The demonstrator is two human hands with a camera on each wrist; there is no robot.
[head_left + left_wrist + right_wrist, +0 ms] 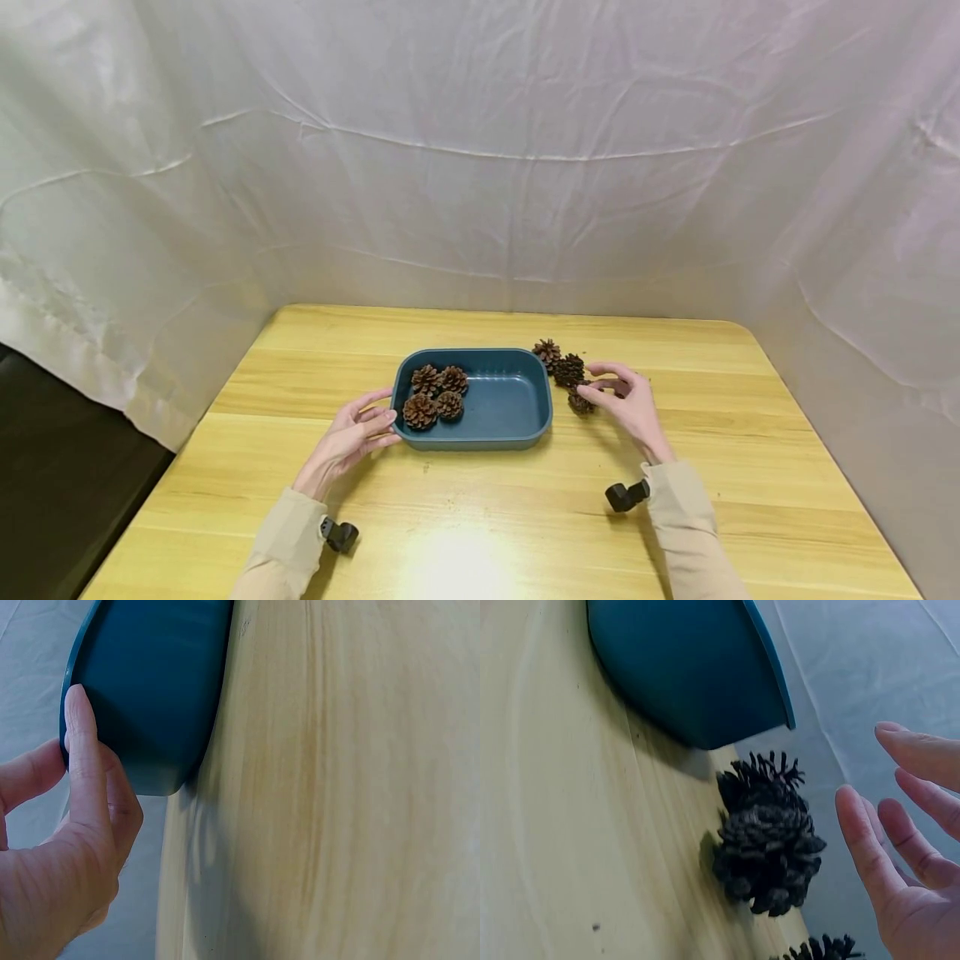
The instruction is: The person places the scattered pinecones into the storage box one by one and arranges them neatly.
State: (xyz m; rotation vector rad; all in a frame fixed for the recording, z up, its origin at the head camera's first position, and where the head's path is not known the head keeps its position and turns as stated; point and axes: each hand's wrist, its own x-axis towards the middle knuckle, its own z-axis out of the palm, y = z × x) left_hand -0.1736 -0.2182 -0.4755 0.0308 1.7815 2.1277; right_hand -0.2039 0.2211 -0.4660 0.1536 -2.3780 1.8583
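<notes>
A dark teal rectangular tray (495, 442) sits on the table, with several brown pine cones (420, 411) grouped in its left part. My left hand (352, 437) holds the tray's left end, thumb and fingers at the rim; the left wrist view shows this hand (75, 840) with fingertips against the tray's wall (150, 697). More pine cones (569, 370) lie just past the tray's right end. Over the nearest of these is my right hand (626, 404), its fingers parted. In the right wrist view, a gap shows between these fingers (866, 844) and the pine cones (769, 840).
Both hands and the tray are over a light wooden table (480, 492). A pale fabric curtain (510, 208) hangs behind it and at the sides. Small dark crumbs (596, 927) dot the wood. Something black (60, 467) stands beyond the left edge.
</notes>
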